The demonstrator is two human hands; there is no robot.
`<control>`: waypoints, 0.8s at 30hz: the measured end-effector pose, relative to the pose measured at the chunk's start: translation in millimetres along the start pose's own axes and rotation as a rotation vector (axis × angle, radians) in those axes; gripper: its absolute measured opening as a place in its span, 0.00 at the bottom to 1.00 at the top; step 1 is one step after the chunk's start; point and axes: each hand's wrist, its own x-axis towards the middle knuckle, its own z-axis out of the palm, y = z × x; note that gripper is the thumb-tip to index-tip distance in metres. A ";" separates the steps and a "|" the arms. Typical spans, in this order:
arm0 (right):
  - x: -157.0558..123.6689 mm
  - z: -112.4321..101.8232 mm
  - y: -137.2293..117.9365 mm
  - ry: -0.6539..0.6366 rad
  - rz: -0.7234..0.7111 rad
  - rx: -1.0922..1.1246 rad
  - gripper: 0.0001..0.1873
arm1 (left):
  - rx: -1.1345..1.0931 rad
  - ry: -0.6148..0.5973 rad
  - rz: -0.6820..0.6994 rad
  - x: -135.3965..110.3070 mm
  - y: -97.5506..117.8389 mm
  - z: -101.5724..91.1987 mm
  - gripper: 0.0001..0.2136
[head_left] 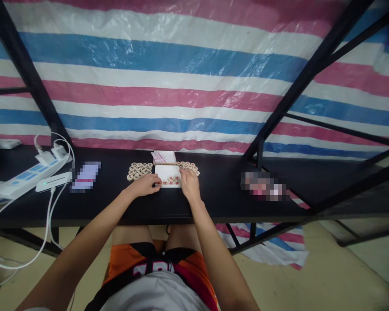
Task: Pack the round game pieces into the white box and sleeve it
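A shallow white box (161, 171) sits on the black table, with several round xiangqi pieces (171, 179) with red marks along its near side. My left hand (145, 185) is closed at the box's left near corner, fingers curled on its edge. Against the right wall my right hand (190, 183) grips the box, its fingertips partly hidden. To the left, pieces with dark marks (138, 170) lie in rows. More red-marked pieces (188, 165) lie to the right, partly covered by my right hand. Behind the box stands an open lid or second tray (169, 158) with a pinkish paper (158, 157).
On the left of the black table (110, 203) lie a white power strip (29, 177) with cables, a white device (53, 181) and a blurred phone-like object (86, 176). A blurred item (264, 186) lies on the right. Black frame bars (311, 77) and a striped sheet (168, 95) stand behind.
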 end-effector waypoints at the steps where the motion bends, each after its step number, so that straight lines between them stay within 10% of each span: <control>1: 2.3 -2.3 7.2 0.003 0.035 -0.037 0.20 | 0.000 -0.002 -0.007 -0.2 0.5 -0.4 0.09; 8: 14.2 -20.9 57.8 -0.232 0.124 -0.353 0.15 | 0.008 -0.009 -0.020 -0.1 -3.4 1.0 0.09; 15: 15.3 -22.7 44.0 -0.178 0.186 -0.315 0.12 | 0.035 -0.010 -0.030 -0.7 0.1 -0.8 0.09; 24: 28.7 13.4 -27.0 -0.364 -0.348 0.091 0.10 | 0.054 -0.012 -0.051 -1.0 3.8 -1.6 0.09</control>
